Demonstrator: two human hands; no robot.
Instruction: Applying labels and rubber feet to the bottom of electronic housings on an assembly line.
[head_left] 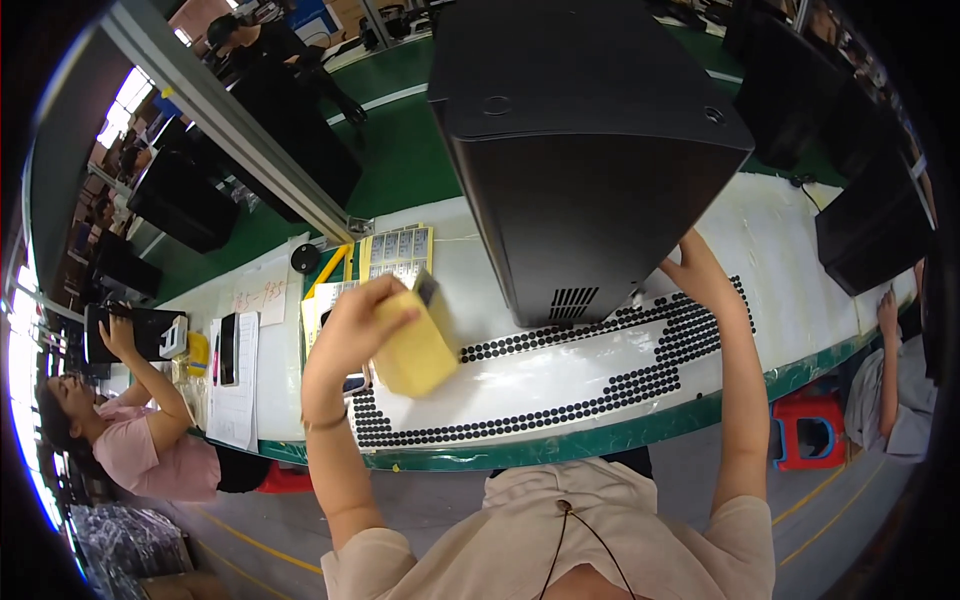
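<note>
A tall black box-shaped cabinet (590,220) with a small slotted vent low on its near face stands upright on the white-covered bench. My left hand (362,325) is closed on a yellow sheet-like piece (415,350), blurred by motion, left of the cabinet. Its exact kind cannot be made out. At the cabinet's lower right edge is my right hand (705,275), fingers apart and some tips hidden by the cabinet. White sheets with rows of black round pads (520,413) lie between the cabinet and me.
Label sheets (400,245) and a black round object (304,259) lie at back left. Further left are a phone (230,349), papers and a person in pink (160,440). Another black cabinet (875,230) and a seated person (890,390) are at right. A metal post (240,130) rises beyond the bench.
</note>
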